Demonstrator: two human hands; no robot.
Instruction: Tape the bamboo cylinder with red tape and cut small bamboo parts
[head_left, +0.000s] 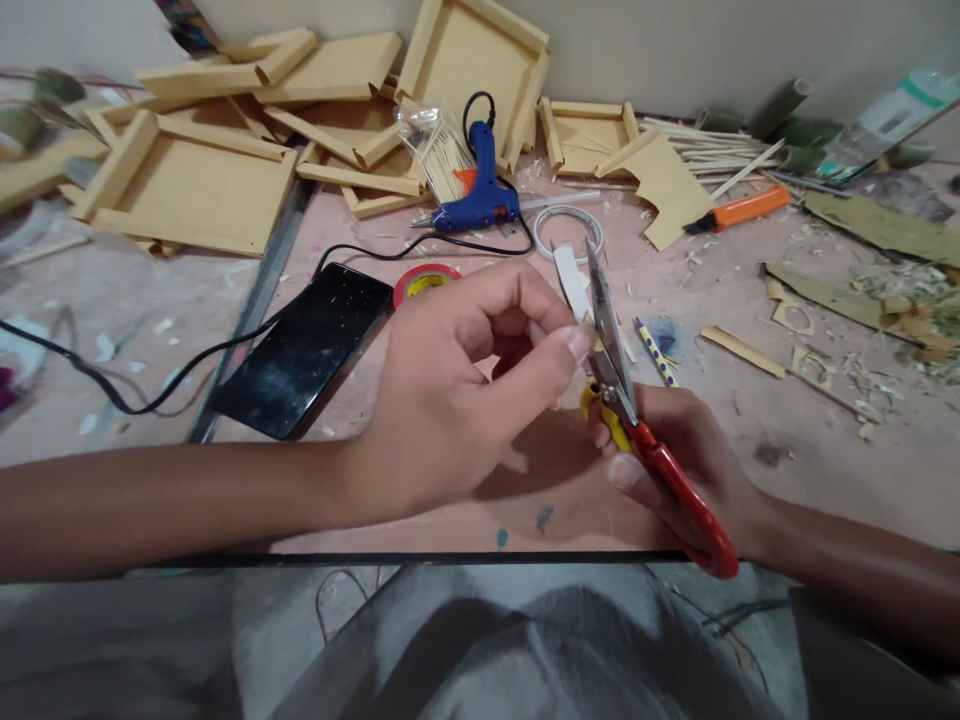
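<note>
My right hand [675, 450] is wrapped round a pair of scissors [611, 335] with a red handle; the blades point up and away, slightly apart. A yellow part [609, 418] shows at the pivot end, partly covered by my fingers. My left hand [465, 380] pinches with thumb and forefinger beside the blades, closed on a small white strip [573, 278] that sticks up along them. Whether the blades touch the strip cannot be made out. Behind my left hand lie a red tape roll [429, 282] and a black phone [307, 350].
A blue glue gun [480, 195] with a black cord lies near a white tape ring [568, 210]. Cardboard trays [202, 185] are piled at the back. An orange utility knife [742, 208], bamboo strips [832, 300] and shavings lie right. The table's front edge [480, 558] is close.
</note>
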